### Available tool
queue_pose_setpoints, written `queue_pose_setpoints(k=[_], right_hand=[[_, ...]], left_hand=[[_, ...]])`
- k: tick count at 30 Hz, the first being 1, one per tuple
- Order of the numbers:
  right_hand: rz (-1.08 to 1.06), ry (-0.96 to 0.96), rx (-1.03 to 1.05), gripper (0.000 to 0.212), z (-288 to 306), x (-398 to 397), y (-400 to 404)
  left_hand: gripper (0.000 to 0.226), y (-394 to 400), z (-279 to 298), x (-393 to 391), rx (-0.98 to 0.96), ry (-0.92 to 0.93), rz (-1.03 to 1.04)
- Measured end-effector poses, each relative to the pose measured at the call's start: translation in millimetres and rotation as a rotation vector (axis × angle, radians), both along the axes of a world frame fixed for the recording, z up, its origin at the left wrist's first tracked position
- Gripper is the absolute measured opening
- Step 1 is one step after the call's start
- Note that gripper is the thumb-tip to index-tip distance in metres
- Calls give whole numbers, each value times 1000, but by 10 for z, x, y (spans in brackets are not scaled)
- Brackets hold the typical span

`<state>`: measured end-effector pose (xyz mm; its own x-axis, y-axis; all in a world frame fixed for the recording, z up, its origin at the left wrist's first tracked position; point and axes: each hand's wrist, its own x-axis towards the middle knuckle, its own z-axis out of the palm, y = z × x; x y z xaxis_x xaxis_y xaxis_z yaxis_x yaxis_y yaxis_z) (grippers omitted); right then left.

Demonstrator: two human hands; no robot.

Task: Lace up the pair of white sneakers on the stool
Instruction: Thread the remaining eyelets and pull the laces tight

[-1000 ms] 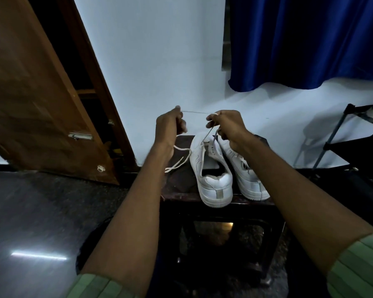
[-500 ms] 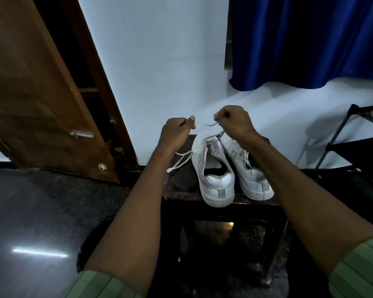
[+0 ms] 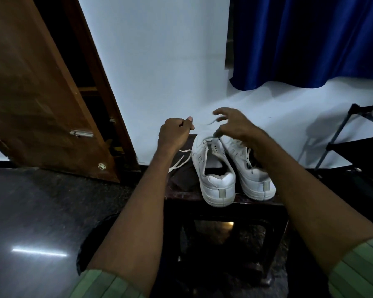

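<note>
two white sneakers stand side by side on a dark stool (image 3: 222, 206) in the head view, heels toward the camera and toes toward the white wall (image 3: 159, 67). the left sneaker (image 3: 213, 168) sits near the middle of the stool top, its heel at the front edge; the right sneaker (image 3: 250, 168) is just beside it, touching or nearly so.

the left hand (image 3: 173, 136) is clenched into a fist above the far left part of the stool, its grip pinching one end of a white lace (image 3: 202, 124) between thumb and curled fingers. the lace runs from that fist toward the right hand and looks blurred there. another stretch of lace (image 3: 180, 160) hangs off the left side of the left sneaker and lies on the stool top.

the right hand (image 3: 235, 123) hovers over the front of the sneakers with its fingers spread and only loosely bent. its grip looks released; whether a fingertip touches the lace cannot be told because of the blur. the right forearm crosses over the right sneaker and hides part of it.

both arms wear green striped sleeves (image 3: 108, 284) at the bottom corners. a brown wooden door (image 3: 37, 93) leans open at the left, a blue curtain (image 3: 306, 39) hangs at the upper right, and a black metal rack (image 3: 357, 134) stands at the right edge. the floor (image 3: 30, 211) is dark and shiny.
</note>
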<state>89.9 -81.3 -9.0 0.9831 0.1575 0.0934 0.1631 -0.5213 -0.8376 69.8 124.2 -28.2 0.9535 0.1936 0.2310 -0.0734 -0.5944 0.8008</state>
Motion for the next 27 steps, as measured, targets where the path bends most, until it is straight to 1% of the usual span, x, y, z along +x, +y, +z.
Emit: queue_pose_setpoints(k=[1,2,3,4,5,6,8,10,11,12,14,15,16,17,18,19,20,21,22,23,24,25,27], right_hand=[[129,16,-81,72,5,-20,17],[220,5,-119,73,9,-43,49],[280,-31,-136,62,10,-49,101],[304,-98,-161,43,8,-51,153],[292,-158,-174,23,-3,-52,186],[270,-177,-160,11,-17,-49,200],[205,-155,-109,18,-34,-40,180],[178,-122,-70,18,-33,-68,147],[128,-121,-54,17,-35,-80,146],[42,-125,-12,16,-39,-73,155],[-240,-145,110,16,-47,-38,163],[-382,-162,106,13,-61,-8,143],[-461,-192,21,6,-45,-10,127],[-445,-231,-108,20,-33,-18,109],[-301,-246,-227,45,-31,-29,98],[-109,-259,-266,66,-20,-43,108],[75,-264,-262,70,-8,-66,123],[225,-258,-228,57,6,-98,156],[294,-251,-203,33,7,-121,191],[306,-242,-178,12,9,-131,220],[264,-237,-166,6,2,-116,231],[170,-253,-172,15,-20,-88,230],[-113,-242,-117,24,-45,-44,196]], left_hand=[[39,-30,0,-4,34,-5,1],[40,-65,-3,-9,74,-10,-6],[40,-102,-4,-15,112,-10,-19],[41,-138,-10,-21,138,-8,-31],[43,-168,-9,-32,153,-10,-33],[45,-184,-9,-38,161,-14,-27],[46,-172,-15,-34,150,-22,-9],[43,-128,-23,-37,143,-32,-29],[42,-111,-24,-41,141,-33,-55],[42,-97,-26,-41,132,-27,-83],[44,-85,-8,-46,93,-11,-117],[43,-94,13,-45,57,-3,-117],[41,-100,36,-42,0,1,-112],[40,-101,53,-39,-54,-2,-103],[39,-96,57,-25,-81,-10,-101],[38,-111,55,-29,-68,-13,-108],[39,-131,41,-36,-30,-9,-118],[40,-153,29,-52,18,-9,-128],[42,-169,11,-58,47,-7,-131],[45,-178,12,-65,55,-6,-133],[45,-175,21,-69,44,-4,-132],[43,-164,38,-78,40,-2,-130],[38,-109,67,-81,38,2,-123]])
